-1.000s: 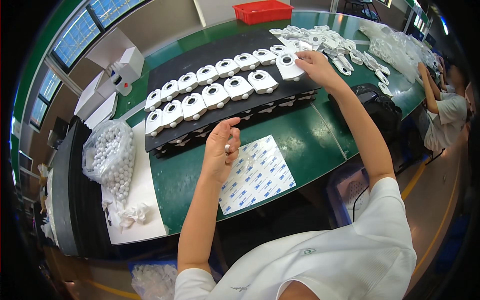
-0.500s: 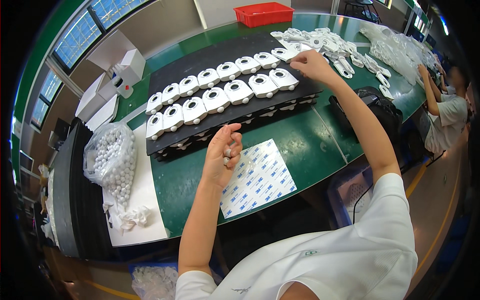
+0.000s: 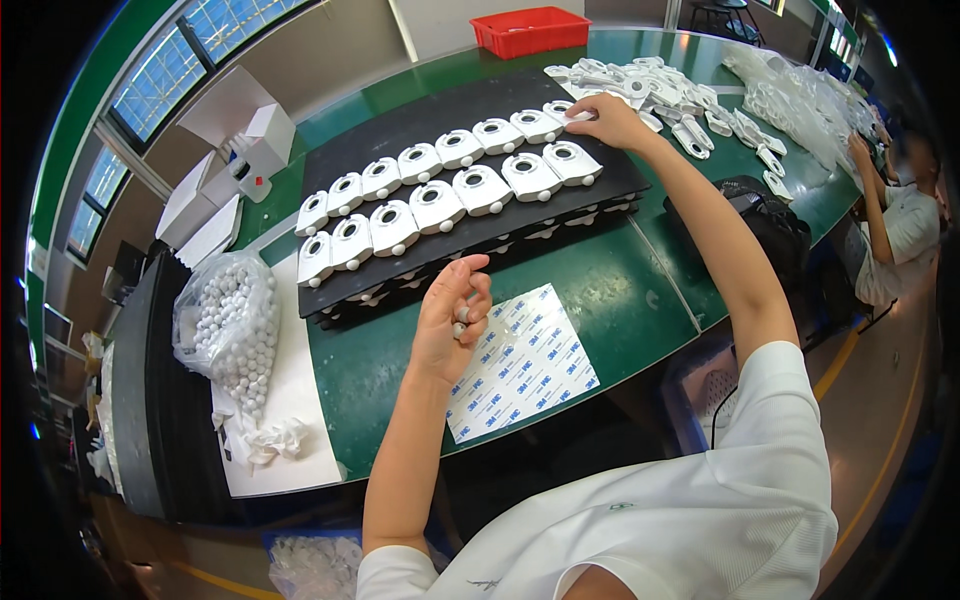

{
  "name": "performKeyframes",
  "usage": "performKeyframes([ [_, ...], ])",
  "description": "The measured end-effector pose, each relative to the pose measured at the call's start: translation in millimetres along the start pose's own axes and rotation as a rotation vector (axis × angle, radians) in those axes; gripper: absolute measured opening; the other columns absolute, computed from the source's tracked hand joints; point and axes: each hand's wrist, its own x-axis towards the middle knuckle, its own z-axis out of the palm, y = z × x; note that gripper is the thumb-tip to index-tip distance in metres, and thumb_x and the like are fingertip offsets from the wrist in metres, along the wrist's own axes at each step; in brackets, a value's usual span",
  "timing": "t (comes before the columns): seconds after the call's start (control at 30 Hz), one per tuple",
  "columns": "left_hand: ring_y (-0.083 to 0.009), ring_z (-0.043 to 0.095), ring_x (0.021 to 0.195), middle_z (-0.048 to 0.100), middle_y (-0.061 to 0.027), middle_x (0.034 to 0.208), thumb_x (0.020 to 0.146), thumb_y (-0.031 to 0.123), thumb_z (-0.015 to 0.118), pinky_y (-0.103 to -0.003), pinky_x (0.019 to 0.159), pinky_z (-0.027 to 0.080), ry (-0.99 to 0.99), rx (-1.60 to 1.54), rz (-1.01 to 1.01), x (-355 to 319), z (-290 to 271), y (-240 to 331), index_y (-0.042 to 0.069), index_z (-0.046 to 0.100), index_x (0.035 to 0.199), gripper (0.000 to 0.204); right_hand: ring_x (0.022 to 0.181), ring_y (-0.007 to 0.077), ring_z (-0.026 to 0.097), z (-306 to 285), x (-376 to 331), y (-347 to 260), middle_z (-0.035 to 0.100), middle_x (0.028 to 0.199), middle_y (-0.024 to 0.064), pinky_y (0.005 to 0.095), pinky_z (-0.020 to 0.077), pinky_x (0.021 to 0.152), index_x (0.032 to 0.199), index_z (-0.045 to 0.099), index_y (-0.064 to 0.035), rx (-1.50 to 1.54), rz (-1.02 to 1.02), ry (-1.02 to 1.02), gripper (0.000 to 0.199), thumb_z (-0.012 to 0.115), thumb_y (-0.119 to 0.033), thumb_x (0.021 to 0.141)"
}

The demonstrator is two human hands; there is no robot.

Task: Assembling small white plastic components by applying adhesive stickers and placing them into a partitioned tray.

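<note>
Two rows of white plastic housings (image 3: 440,200) lie on a black tray (image 3: 400,130) on the green table. My right hand (image 3: 605,118) reaches to the far right end of the back row, its fingers pinched on a white housing (image 3: 562,108) there. Just beyond it lies a loose pile of white housings (image 3: 670,90). Nearer to me, my left hand (image 3: 452,318) hovers above the table with its fingers curled around a few small white balls (image 3: 458,326). Below this hand is a sheet of white adhesive pads (image 3: 520,365).
A clear bag of white balls (image 3: 232,325) rests on white paper at the left. White boxes (image 3: 250,140) stand at the back left and a red bin (image 3: 530,28) at the back. A black bag (image 3: 770,215) sits at the table's right edge; a seated co-worker (image 3: 900,210) works beyond it.
A housing now lies at the right end of the front row. My right hand has moved on to the back row's right end. My left hand has barely moved.
</note>
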Motion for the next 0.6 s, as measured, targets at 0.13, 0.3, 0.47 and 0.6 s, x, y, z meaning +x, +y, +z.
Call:
performKeyframes([
  [0.13,-0.0033,0.033,0.052,0.048,-0.0002,0.075,0.087,0.026,0.054,-0.015,0.036,0.02,0.003,0.014,0.009,-1,3,1,0.002,0.051,0.105,0.03,0.08,0.0217,0.056,-4,0,-3,0.064,0.089,0.0104,0.0314,0.0451,0.072,0.092,0.067,-0.0084,-0.023,0.013,-0.021,0.028,0.07,-0.026,0.071],
  [0.3,-0.0032,0.033,0.052,0.048,-0.0001,0.074,0.087,0.026,0.054,-0.015,0.036,0.02,0.005,-0.007,0.007,1,1,0,0.002,0.051,0.104,0.029,0.082,0.0228,0.057,-7,0,-2,0.064,0.093,0.0123,0.0319,0.0444,0.076,0.094,0.067,-0.0072,0.0,0.018,0.016,0.03,0.07,-0.026,0.071],
  [0.47,-0.0032,0.033,0.052,0.048,-0.0002,0.074,0.087,0.025,0.055,-0.015,0.036,0.019,-0.001,-0.01,0.003,0,2,1,0.002,0.051,0.104,0.029,0.089,0.0248,0.058,-3,-2,-19,0.063,0.099,0.0141,0.0334,0.0436,0.081,0.094,0.067,-0.0059,0.108,-0.081,0.016,0.028,0.069,-0.024,0.073],
  [0.6,-0.0031,0.033,0.052,0.048,-0.0003,0.074,0.087,0.024,0.055,-0.014,0.036,0.019,0.003,-0.018,0.005,-1,3,1,0.002,0.051,0.104,0.028,0.094,0.0249,0.058,0,-2,-31,0.063,0.099,0.0143,0.0325,0.0435,0.082,0.092,0.067,-0.005,0.083,-0.117,-0.066,0.024,0.068,-0.02,0.073],
])
